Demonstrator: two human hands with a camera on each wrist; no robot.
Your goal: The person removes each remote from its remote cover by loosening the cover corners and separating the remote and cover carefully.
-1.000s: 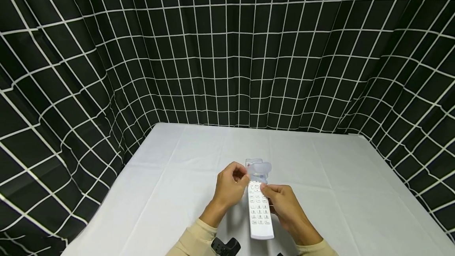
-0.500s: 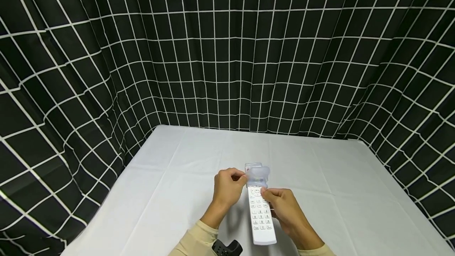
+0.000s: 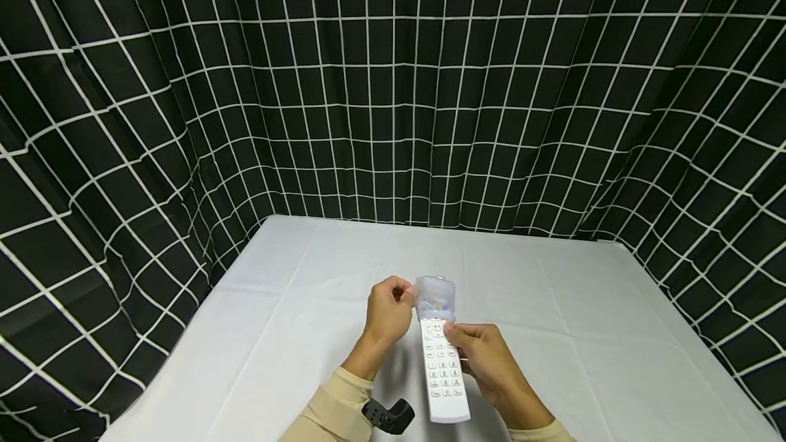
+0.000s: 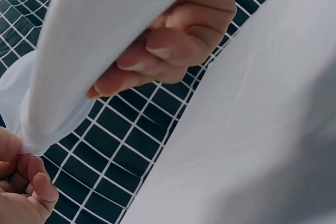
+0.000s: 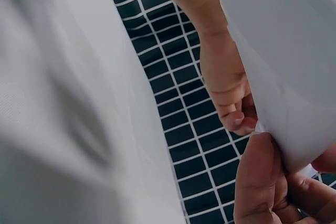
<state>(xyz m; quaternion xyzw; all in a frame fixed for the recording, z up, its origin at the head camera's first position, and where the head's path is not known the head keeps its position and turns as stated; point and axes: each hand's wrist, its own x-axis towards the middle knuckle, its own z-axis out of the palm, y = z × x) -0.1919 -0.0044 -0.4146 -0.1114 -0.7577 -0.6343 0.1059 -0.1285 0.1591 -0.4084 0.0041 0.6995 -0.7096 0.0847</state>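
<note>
A white remote control [image 3: 443,374] with several rows of buttons is held above the table, its keys facing up. Around its far end sits a translucent, soft sleeve [image 3: 436,295], bunched over the top. My left hand [image 3: 388,312] pinches the sleeve's left edge between thumb and finger. On the right side, my right hand [image 3: 488,360] grips the remote near the sleeve, thumb on the front and fingers behind. In the left wrist view, the remote's smooth back [image 4: 100,30] shows, with the sleeve pulled out at its end by the left fingers [image 4: 34,182].
A white cloth covers the table [image 3: 295,333] below both hands. Black curtain [image 3: 393,101] with a white grid hangs behind the table and along both sides. A black band [image 3: 388,418] is on the left wrist.
The sleeve's loose part has shifted left and now covers most of the clear flap seen behind it earlier. The remote and both hands have moved slightly left.
</note>
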